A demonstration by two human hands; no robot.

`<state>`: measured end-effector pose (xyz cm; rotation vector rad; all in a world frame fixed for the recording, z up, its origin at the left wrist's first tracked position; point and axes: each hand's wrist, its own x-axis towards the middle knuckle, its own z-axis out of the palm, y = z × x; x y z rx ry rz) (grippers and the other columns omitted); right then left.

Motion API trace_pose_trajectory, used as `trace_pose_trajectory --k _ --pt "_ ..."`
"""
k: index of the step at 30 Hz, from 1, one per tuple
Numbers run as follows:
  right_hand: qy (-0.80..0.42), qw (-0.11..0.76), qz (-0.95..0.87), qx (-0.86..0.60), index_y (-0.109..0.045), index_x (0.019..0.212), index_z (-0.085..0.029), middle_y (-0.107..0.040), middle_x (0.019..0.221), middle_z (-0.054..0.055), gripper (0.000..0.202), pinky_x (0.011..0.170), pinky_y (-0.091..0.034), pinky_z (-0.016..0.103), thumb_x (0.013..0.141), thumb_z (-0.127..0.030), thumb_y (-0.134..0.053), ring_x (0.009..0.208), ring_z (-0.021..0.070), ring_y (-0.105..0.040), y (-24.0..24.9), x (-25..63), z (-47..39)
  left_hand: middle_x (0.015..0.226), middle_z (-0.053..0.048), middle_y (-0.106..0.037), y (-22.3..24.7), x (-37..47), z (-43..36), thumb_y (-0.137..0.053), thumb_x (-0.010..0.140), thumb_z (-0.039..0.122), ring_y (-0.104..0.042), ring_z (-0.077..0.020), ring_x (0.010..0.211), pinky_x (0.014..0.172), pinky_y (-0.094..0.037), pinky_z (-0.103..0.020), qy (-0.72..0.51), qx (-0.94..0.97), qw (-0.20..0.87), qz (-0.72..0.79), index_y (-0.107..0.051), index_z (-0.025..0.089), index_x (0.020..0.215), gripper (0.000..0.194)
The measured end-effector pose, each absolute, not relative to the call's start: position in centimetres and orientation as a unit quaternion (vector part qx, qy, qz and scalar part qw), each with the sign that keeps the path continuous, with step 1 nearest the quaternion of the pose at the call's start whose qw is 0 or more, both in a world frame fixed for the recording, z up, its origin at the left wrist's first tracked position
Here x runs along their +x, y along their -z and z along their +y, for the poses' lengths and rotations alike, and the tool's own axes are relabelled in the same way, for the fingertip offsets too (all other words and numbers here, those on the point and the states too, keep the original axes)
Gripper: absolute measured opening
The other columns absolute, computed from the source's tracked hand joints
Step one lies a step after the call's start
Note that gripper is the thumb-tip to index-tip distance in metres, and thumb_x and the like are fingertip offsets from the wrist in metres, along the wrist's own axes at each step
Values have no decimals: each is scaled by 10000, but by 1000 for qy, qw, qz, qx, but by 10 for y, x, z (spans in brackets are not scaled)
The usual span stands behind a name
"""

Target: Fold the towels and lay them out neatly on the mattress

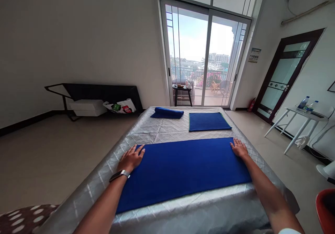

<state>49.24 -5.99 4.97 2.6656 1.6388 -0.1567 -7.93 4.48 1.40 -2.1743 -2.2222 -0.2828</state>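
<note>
A long blue cloth [183, 171] lies flat, spread crosswise on a silver quilted mattress [157, 131]. My left hand [131, 158] rests on its far left corner, fingers spread and a watch on the wrist. At the far right corner my right hand [239, 148] lies flat, its fingers extended over the cloth's edge. Neither hand holds anything. Beyond the long cloth are a folded blue cloth [208, 121] with a green edge, at the right, and a rolled blue cloth [169, 113], at the left.
A black folded frame [104, 92] with white boxes [87, 107] stands by the left wall. On the right are a small white table [309, 113] with bottles and a red chair [326, 209]. A dark stool [182, 89] stands near the glass doors.
</note>
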Motion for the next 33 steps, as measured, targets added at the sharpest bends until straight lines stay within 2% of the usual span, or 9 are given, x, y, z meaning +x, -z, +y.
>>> trace_pose_trajectory --k 6,12,16,20,26,33 --pt "-12 -35 582 813 -289 1573 -113 -262 1641 113 599 1233 -82 423 1015 -321 -222 1537 217 -143 -56 424 -51 1545 -116 -467 -15 -78 44 -261 974 439 -429 -274 1421 1169 -312 -446 84 -695 10 -715 -451 248 1497 588" --pt "66 -80 721 685 -265 1589 -212 -230 1652 47 629 1235 -91 391 1027 -489 -206 1537 199 -136 -51 308 -31 1573 -134 -420 -17 -76 42 -225 986 433 -392 -261 1446 1182 -287 -430 79 -694 4 -715 -422 239 1513 595" --pt "118 -70 747 650 -231 1596 -215 -195 1660 46 669 1238 -71 405 1017 -550 -209 1541 197 -111 -44 271 -24 1565 -124 -435 -16 -76 42 -240 986 436 -410 -267 1432 1168 -309 -429 83 -694 7 -715 -438 246 1504 586" --pt "125 -52 725 675 -217 1599 -229 -170 1666 27 663 1238 -40 398 1018 -549 -194 1544 178 -78 -42 295 -24 1562 -127 -440 -14 -78 44 -241 990 436 -420 -263 1426 1171 -303 -431 77 -697 7 -712 -428 243 1509 585" --pt "88 -10 612 786 -204 1600 -224 -186 1668 23 638 1238 -62 387 1026 -504 -200 1541 167 -99 -48 403 -35 1556 -138 -445 -8 -79 47 -250 991 427 -429 -271 1422 1166 -317 -447 92 -700 19 -708 -440 233 1502 579" --pt "51 -13 519 853 -207 1595 -124 -195 1665 92 634 1231 -137 402 1033 -415 -175 1535 209 -152 -56 483 -61 1537 -133 -473 -1 -81 50 -262 983 433 -440 -279 1413 1167 -320 -461 109 -700 27 -706 -460 233 1491 580"
